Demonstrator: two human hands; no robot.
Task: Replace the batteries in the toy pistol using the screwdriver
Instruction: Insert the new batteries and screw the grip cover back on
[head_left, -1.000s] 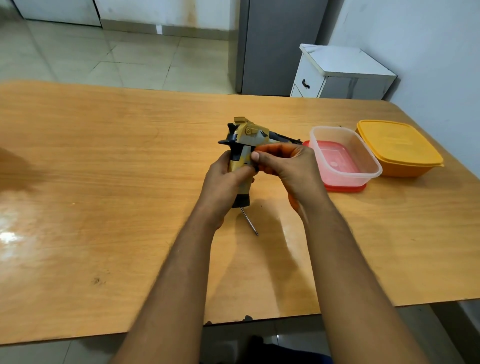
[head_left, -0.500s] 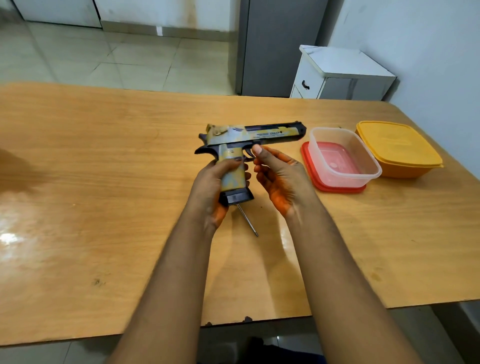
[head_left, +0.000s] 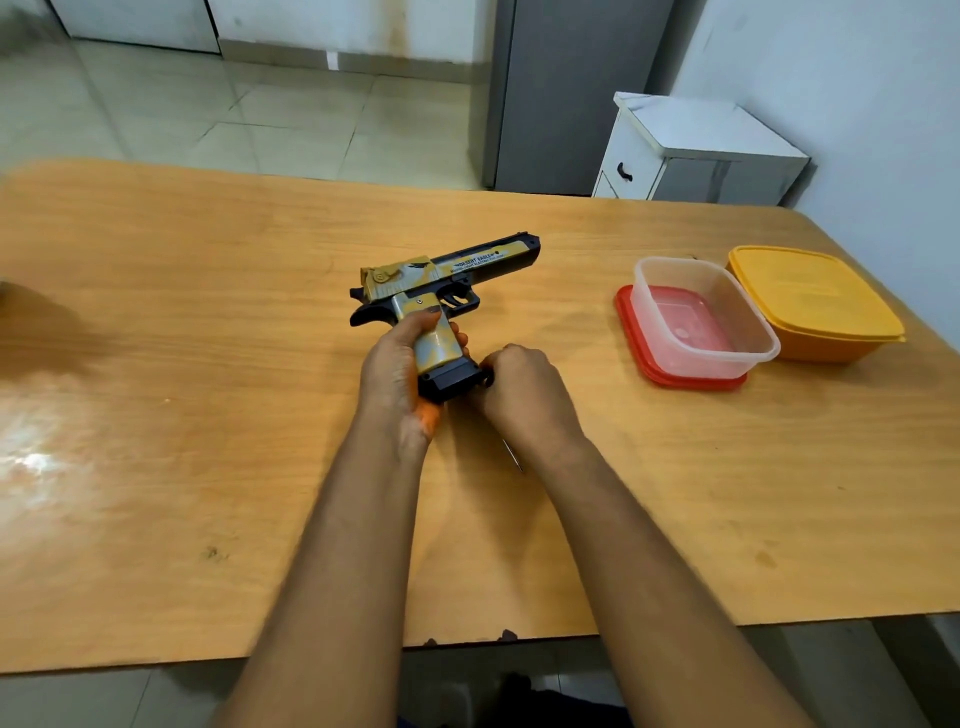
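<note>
Above the middle of a wooden table (head_left: 208, 415), we hold the toy pistol (head_left: 441, 291) clear of the surface, its yellow-and-black barrel pointing right and slightly away from us, the lettered side facing up. Our left hand (head_left: 395, 374) wraps the yellow grip, thumb over the near side and fingertips showing round the far edge. Our right hand (head_left: 524, 395) sits curled at the black base of the grip (head_left: 449, 382), fingers pinching its right edge, knuckles turned toward us; exactly how the fingertips meet the base we cannot tell, since the back of the hand covers them. On the table beneath our right wrist lies the screwdriver (head_left: 513, 457), of which only a thin length of metal shaft shows; neither hand touches it. Well to the right stands a clear plastic box (head_left: 706, 317) set on a red lid (head_left: 631, 338), and just beside that, nearer the table's right edge, a yellow lidded container (head_left: 815, 301). Beyond the table's far corner a white cabinet (head_left: 696, 150) stands against the wall, next to a grey upright unit (head_left: 566, 93) on the tiled floor.
</note>
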